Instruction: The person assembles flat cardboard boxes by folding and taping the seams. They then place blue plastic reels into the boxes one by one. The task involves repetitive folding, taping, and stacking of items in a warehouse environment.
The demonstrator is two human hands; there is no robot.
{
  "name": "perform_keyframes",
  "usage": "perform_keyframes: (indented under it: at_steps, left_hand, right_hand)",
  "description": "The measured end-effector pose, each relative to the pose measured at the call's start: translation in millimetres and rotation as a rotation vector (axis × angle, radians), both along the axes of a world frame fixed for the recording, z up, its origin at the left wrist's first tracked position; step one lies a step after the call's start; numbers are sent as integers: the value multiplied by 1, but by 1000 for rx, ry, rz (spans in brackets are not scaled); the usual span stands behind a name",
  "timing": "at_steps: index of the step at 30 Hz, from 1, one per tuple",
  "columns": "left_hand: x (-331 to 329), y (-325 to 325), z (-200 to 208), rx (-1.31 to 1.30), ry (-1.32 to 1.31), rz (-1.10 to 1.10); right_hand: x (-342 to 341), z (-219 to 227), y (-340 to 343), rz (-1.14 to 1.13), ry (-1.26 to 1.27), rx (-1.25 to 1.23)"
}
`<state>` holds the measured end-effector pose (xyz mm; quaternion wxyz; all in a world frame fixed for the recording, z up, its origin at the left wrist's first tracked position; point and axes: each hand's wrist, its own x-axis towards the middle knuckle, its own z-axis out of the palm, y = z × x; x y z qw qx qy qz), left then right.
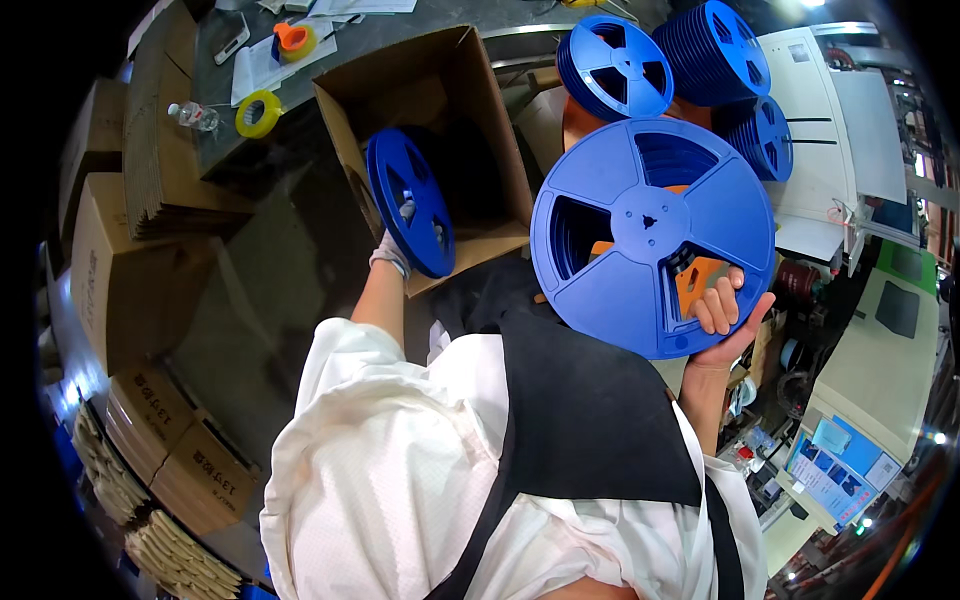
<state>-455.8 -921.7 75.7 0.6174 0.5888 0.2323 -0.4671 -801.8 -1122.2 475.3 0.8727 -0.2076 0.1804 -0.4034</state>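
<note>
My left hand (391, 254), in a pale glove, grips a blue plastic reel (431, 215) from its near side. Its fingertips show through one of the reel's cut-outs. That reel stands tilted at the mouth of an open cardboard box (512, 190), whose inside is dark. My bare right hand (722, 318) is closed around the rim of a larger-looking blue reel (605, 295), with fingers hooked through a cut-out and the thumb outside. More blue reel layers show through its openings; I cannot tell whether my hand holds them too.
Behind are stacks of blue reels (702, 55), one reel (615, 70) facing me. A dark table (215, 90) carries yellow tape (259, 114), a small bottle (194, 116) and papers. Cartons (135, 290) and flattened cardboard (165, 150) stand left. Pale machines (870, 360) line the right.
</note>
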Motion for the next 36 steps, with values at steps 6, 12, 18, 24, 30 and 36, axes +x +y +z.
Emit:
perform_keyframes:
  at_steps: [6,12,18,24,30,36]
  left_hand:
    - [-2,9,-10,188,-71,-95]
    - [-13,-5,44,240,-518,-282]
    - [-49,-128,282,92,-1800,-669]
    - [-133,-141,382,-698,-1800,-935]
    - [-35,-102,196,331,-1559,-1191]
    - [-5,-51,156,365,-1337,-681]
  right_hand:
    - [-1,0,1,-10,15,0]
    - [-9,-7,-4,71,-70,-55]
    - [7,-3,-4,239,-182,-125]
    - [28,-1,11,388,-162,-16]
    - [23,-7,21,293,-185,-70]
    - [15,-7,13,196,-231,-50]
